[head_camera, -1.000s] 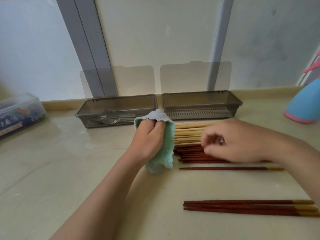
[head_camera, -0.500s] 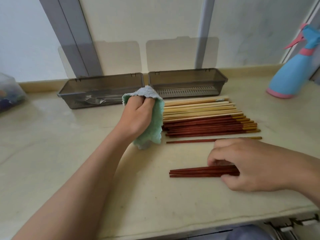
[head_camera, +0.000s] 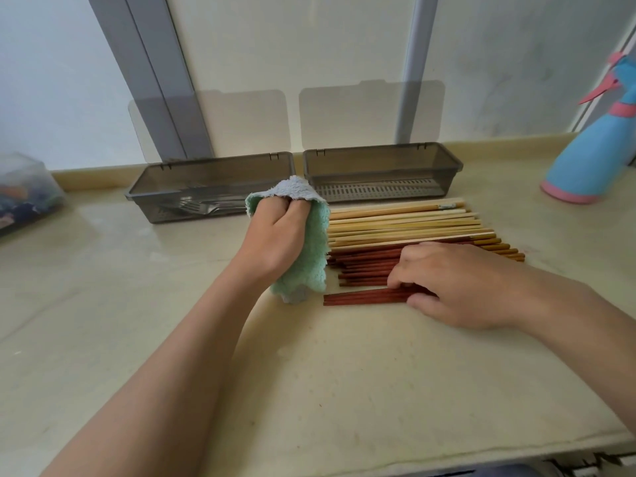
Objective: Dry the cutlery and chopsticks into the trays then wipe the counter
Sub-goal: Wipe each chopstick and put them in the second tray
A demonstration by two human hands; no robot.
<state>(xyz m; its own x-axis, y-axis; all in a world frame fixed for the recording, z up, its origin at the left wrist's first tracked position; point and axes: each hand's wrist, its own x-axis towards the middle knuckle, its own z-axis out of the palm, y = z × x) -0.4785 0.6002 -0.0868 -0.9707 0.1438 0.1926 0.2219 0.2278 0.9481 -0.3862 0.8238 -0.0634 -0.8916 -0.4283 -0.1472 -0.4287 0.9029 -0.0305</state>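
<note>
My left hand grips the cloth; my right hand pinches red chopsticks lying left-to-right, parallel to the chopstick row, just nearer me.

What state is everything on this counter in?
Left grey plastic tray: lid open, forks inside.
Right grey plastic tray: lid open, empty.
Green terry cloth: bunched, gripped by left hand.
Front bundle of dark red chopsticks: pinched by right hand.
Pale wooden chopsticks: lying in a row.
Blue spray bottle: upright.
</note>
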